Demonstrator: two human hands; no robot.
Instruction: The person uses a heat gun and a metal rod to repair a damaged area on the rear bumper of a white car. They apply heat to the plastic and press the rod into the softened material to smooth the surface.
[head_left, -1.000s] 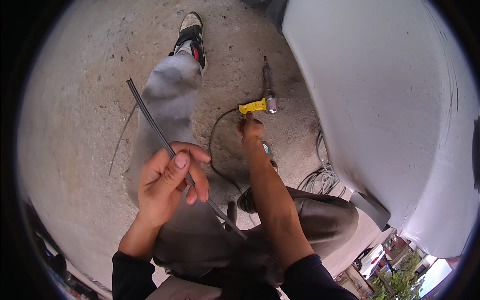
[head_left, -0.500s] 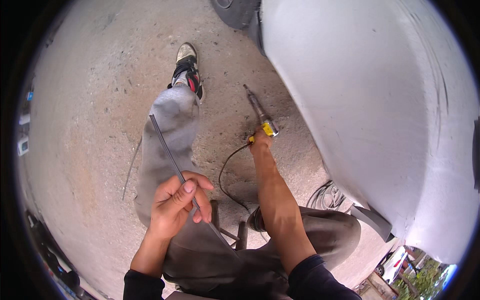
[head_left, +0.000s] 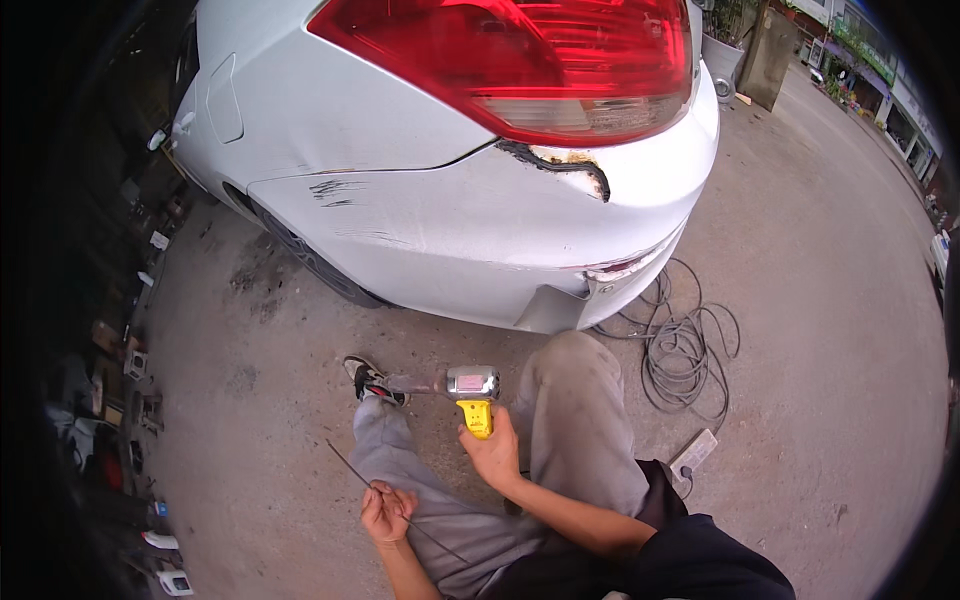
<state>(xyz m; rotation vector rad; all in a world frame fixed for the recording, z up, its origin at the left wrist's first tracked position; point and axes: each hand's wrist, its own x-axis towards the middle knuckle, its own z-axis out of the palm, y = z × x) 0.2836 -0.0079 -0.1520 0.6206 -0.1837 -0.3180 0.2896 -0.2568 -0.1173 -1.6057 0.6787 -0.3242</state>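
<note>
In my right hand (head_left: 493,450) is a hot-air welding gun (head_left: 472,383), gripped by its yellow handle. Its metal barrel points left, over my shoe. My left hand (head_left: 388,512), lower and to the left, pinches a thin dark plastic welding rod (head_left: 345,462) that slants across my leg. Beyond both hands stands the rear corner of a white car, its bumper (head_left: 470,230) marked by scratches. A blackened, rough seam (head_left: 560,165) runs across it below the red tail light (head_left: 560,70). Neither the gun nor the rod touches the car.
A bent grey flap (head_left: 552,308) hangs at the bumper's lower edge, close to my right knee. Coiled cable (head_left: 685,355) lies on the ground to the right, with a power strip (head_left: 693,453) nearer me. Bottles and clutter line the left side.
The view has swung up to the car's rear corner. My right hand has raised the welding gun from low near the ground, and its barrel now points left. My left hand keeps the rod.
</note>
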